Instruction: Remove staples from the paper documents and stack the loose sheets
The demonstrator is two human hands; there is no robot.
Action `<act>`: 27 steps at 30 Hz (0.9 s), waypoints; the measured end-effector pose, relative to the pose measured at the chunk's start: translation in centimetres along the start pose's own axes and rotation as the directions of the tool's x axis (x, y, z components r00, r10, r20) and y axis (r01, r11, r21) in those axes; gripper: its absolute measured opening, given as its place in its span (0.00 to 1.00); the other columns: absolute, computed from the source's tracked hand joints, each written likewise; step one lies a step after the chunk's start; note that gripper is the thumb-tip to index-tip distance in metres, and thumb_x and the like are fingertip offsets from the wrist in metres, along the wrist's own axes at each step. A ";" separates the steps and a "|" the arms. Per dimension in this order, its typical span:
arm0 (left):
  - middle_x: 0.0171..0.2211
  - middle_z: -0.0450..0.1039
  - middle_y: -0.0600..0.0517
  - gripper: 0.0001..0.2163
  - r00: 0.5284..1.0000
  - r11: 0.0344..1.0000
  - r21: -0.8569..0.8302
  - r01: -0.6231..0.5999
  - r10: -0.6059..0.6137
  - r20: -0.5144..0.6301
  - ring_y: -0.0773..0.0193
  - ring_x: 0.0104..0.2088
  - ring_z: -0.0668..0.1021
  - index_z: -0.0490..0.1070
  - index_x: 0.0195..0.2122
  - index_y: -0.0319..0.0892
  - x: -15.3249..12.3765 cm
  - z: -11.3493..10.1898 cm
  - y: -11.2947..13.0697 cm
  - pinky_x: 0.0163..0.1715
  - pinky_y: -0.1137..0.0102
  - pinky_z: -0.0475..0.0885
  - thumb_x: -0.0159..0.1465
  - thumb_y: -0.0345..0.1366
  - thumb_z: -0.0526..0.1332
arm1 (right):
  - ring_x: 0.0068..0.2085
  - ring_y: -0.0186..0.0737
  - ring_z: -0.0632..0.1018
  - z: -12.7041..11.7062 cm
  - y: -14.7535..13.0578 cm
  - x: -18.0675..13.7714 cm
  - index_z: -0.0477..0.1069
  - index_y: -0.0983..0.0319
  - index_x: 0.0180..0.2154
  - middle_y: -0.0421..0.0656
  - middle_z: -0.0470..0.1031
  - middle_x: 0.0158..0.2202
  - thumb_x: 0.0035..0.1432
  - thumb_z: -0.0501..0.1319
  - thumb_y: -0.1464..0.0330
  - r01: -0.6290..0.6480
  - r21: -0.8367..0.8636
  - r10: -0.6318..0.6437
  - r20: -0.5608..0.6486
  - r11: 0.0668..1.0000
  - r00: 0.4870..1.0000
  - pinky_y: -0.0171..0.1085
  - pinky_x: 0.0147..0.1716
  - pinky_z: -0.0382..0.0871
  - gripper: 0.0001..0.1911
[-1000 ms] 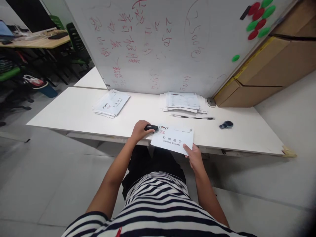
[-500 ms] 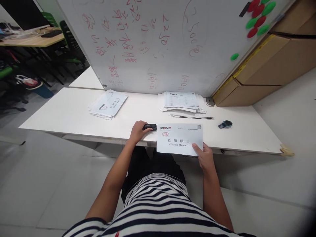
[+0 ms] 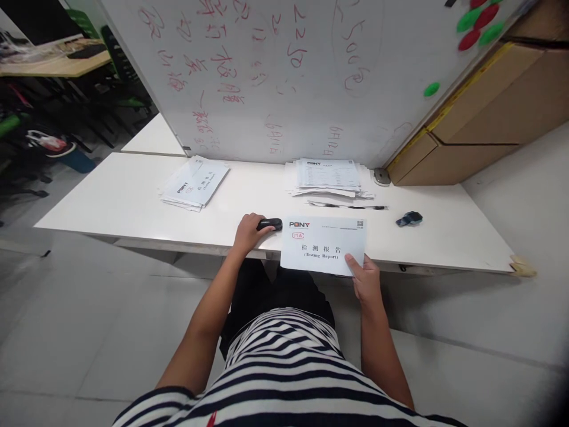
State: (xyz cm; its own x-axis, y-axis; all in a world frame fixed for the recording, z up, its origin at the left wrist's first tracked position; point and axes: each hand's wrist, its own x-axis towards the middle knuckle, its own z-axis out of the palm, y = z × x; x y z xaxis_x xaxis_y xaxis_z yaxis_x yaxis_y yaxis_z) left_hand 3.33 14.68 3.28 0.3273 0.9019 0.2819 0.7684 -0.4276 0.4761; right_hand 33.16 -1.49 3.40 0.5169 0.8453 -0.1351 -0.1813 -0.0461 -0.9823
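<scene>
My left hand (image 3: pixel 248 232) is closed around a black stapler (image 3: pixel 272 225) near the front edge of the white table. The stapler's front end meets the left edge of a printed testing report (image 3: pixel 311 240), close to its upper left corner. With thumb on top, my right hand (image 3: pixel 367 277) grips the report by its lower right corner; the fingers underneath are hidden. The report lies partly over the table edge, its lower part sticking out toward me.
On the white table (image 3: pixel 133 216) are a left pile of reports (image 3: pixel 195 182), a right stack of papers (image 3: pixel 329 177), a thin black-and-white strip (image 3: pixel 347 206) and a dark wristwatch (image 3: pixel 409 219). Behind stand a whiteboard (image 3: pixel 311 112) and cardboard boxes (image 3: pixel 484 112).
The camera view has shifted slightly, so the table sits a little higher in the picture. Both hands keep their hold on the stapler and the report.
</scene>
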 end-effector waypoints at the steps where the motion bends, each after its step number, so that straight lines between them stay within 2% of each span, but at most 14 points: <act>1: 0.37 0.72 0.48 0.16 1.000 1.000 0.000 0.001 -0.001 0.002 0.56 0.40 0.70 0.71 0.41 0.44 0.0 0.0 0.0 0.39 0.64 0.66 0.61 0.51 0.60 | 0.44 0.44 0.78 0.0 0.0 0.0 0.76 0.61 0.44 0.45 0.80 0.43 0.46 0.70 0.58 -0.007 0.003 0.007 -0.009 1.000 1.000 0.44 0.47 0.72 0.23; 3: 0.37 0.72 0.48 0.16 1.000 1.000 0.002 0.000 0.000 0.007 0.57 0.40 0.70 0.71 0.41 0.44 0.0 0.0 0.0 0.39 0.64 0.66 0.61 0.51 0.60 | 0.41 0.43 0.79 0.1 0.0 0.0 0.76 0.61 0.44 0.46 0.79 0.44 0.46 0.70 0.58 -0.024 -0.003 0.024 -0.026 1.000 0.999 0.41 0.41 0.74 0.24; 5: 0.38 0.72 0.48 0.16 1.000 1.000 0.005 -0.003 0.003 0.007 0.57 0.40 0.70 0.71 0.41 0.43 0.1 0.0 0.0 0.39 0.64 0.66 0.61 0.51 0.60 | 0.37 0.42 0.78 0.2 -0.1 0.2 0.75 0.62 0.45 0.47 0.79 0.43 0.45 0.70 0.57 -0.048 -0.037 0.046 -0.040 0.998 0.998 0.37 0.30 0.73 0.26; 8: 0.38 0.72 0.48 0.16 1.000 1.000 -0.002 -0.003 0.003 0.007 0.56 0.40 0.70 0.71 0.41 0.43 0.1 0.0 0.0 0.39 0.64 0.66 0.62 0.51 0.59 | 0.29 0.38 0.75 0.5 -0.8 1.7 0.75 0.64 0.46 0.48 0.79 0.40 0.44 0.69 0.54 -0.059 -0.099 0.054 -0.056 0.993 0.997 0.31 0.17 0.63 0.29; 10: 0.37 0.72 0.48 0.16 1.000 1.000 -0.002 -0.002 0.002 0.008 0.56 0.40 0.71 0.71 0.41 0.43 0.1 0.0 0.0 0.39 0.64 0.66 0.62 0.51 0.59 | 0.28 0.37 0.75 0.8 -2.0 3.7 0.75 0.65 0.44 0.48 0.79 0.39 0.42 0.69 0.54 -0.036 -0.120 0.030 -0.055 0.992 0.998 0.30 0.16 0.61 0.29; 12: 0.37 0.71 0.48 0.16 1.000 1.000 0.005 -0.008 0.008 -0.002 0.56 0.39 0.71 0.71 0.40 0.43 0.1 0.0 0.0 0.39 0.64 0.66 0.61 0.51 0.60 | 0.30 0.38 0.75 1.3 -3.8 6.5 0.75 0.64 0.44 0.48 0.79 0.40 0.41 0.70 0.54 0.009 -0.125 -0.014 -0.041 0.992 0.999 0.30 0.18 0.62 0.29; 16: 0.36 0.72 0.47 0.17 0.999 1.000 -0.003 -0.023 0.023 -0.027 0.56 0.39 0.71 0.71 0.40 0.42 0.1 0.1 0.0 0.38 0.64 0.66 0.60 0.52 0.61 | 0.30 0.36 0.74 3.2 -7.9 13.7 0.74 0.65 0.44 0.49 0.77 0.40 0.43 0.69 0.56 0.164 -0.153 -0.165 0.006 0.975 0.986 0.27 0.16 0.56 0.28; 19: 0.36 0.72 0.48 0.18 0.999 1.000 -0.017 -0.013 0.012 -0.035 0.57 0.39 0.71 0.72 0.40 0.43 0.0 0.3 0.0 0.38 0.64 0.66 0.60 0.52 0.61 | 0.26 0.31 0.71 5.0 -9.8 19.3 0.74 0.66 0.43 0.48 0.77 0.38 0.45 0.67 0.60 0.242 -0.204 -0.236 0.052 0.949 0.970 0.25 0.14 0.53 0.24; 24: 0.36 0.72 0.49 0.18 0.999 1.000 -0.005 0.001 -0.001 -0.049 0.58 0.39 0.71 0.72 0.41 0.43 0.0 0.4 -0.1 0.40 0.64 0.66 0.60 0.53 0.61 | 0.23 0.30 0.67 6.8 -8.9 25.9 0.74 0.72 0.39 0.48 0.75 0.31 0.46 0.66 0.69 0.178 -0.449 -0.232 -0.067 0.875 0.970 0.30 0.15 0.60 0.17; 27: 0.35 0.72 0.48 0.18 0.998 1.000 -0.008 -0.016 0.016 -0.056 0.58 0.39 0.71 0.72 0.40 0.42 -0.1 0.4 -0.1 0.40 0.65 0.66 0.60 0.53 0.60 | 0.24 0.35 0.70 6.7 -7.2 27.6 0.72 0.75 0.43 0.52 0.74 0.33 0.45 0.64 0.72 0.228 -0.521 -0.291 -0.040 0.822 0.956 0.35 0.18 0.66 0.21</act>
State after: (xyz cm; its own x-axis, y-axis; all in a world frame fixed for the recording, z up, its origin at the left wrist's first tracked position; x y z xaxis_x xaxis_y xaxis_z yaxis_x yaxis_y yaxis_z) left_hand 3.43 14.69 2.86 0.3079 0.8904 0.3353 0.7585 -0.4425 0.4785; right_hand 43.10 25.77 7.64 0.5802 0.8003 0.1514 0.4051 -0.1223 -0.9061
